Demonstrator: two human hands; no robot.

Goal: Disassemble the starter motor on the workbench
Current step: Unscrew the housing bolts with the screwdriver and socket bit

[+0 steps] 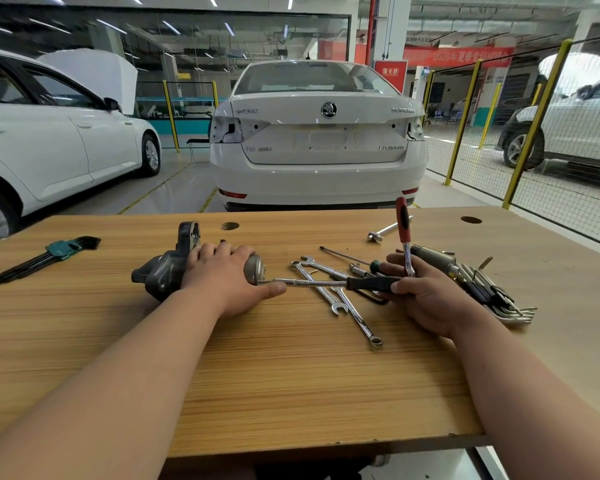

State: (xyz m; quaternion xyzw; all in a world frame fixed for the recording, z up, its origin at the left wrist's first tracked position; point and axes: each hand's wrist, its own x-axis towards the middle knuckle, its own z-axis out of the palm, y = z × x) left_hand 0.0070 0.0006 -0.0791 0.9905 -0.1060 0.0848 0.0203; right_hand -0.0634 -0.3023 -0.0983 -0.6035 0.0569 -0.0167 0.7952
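Two hands busy: left hand [226, 279] grips the grey metal starter motor [163, 271]; right hand [428, 294], beside it, clutches a black-handled driver [369, 282] and red-handled ratchet [402, 221].

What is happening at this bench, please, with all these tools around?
A person is working on the starter motor on the wooden workbench. The left hand grips the motor's body. The right hand holds a black-handled driver whose tip reaches the motor's round end cap, and also a red-handled tool standing upright. Loose wrenches lie between the hands.
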